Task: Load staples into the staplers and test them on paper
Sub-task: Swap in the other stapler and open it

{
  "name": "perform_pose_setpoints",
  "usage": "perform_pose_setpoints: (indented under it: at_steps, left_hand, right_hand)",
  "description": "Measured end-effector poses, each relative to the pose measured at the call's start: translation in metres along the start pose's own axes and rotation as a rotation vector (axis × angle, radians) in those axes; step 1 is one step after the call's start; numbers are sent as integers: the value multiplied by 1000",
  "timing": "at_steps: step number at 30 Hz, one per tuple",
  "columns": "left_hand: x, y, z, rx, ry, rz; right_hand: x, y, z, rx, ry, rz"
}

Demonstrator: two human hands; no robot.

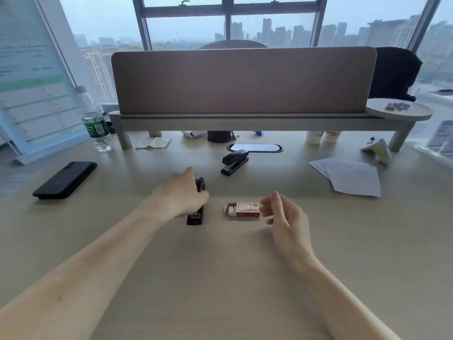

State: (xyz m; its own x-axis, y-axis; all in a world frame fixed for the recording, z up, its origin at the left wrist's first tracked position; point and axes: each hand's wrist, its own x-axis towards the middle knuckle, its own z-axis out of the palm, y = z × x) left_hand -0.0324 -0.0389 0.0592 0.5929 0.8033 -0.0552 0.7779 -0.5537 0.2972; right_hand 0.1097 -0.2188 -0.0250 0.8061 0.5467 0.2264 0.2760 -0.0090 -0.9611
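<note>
Just left of the frame's centre, a black stapler (196, 212) lies on the pale desk (220, 278) with its long axis running nearly straight up and down the picture, one end toward the bottom of the frame and the other toward the window. The left hand (181, 195) comes in from the lower left and covers the stapler's far half; its grip is closed around the body, with the thumb on the right side and the fingers wrapped over the top, so only the near end and a dark raised part by the thumb show. To the right of it, near but apart, a red and white staple box (242, 209) lies with its long axis across the frame, its tray pulled out toward the left. The right hand (282, 212) hovers just beside the box's right end, its grip loosely spread and curled, holding nothing. A second black stapler (234, 161) sits higher in the frame, above centre, its long axis slanting from lower left to upper right. A loose stack of white paper sheets (350, 177) lies at the right middle, well apart from both hands. A black phone (65, 179) lies at the left middle.
</note>
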Motion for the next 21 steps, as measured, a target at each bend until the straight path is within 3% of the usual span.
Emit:
perform_pose_setpoints:
  at_steps: [4,11,18,21]
  left_hand:
    - [69,0,-11,4,77,-18]
    - [161,8,9,104,102,0]
    - [193,16,22,206,65,-28]
    - [186,16,17,301,156,1]
  right_hand:
    - [21,-3,18,-10,16,-75]
    - [43,20,24,21,52,7]
    - [45,20,28,-29,21,21]
    - [44,20,27,-56,14,12]
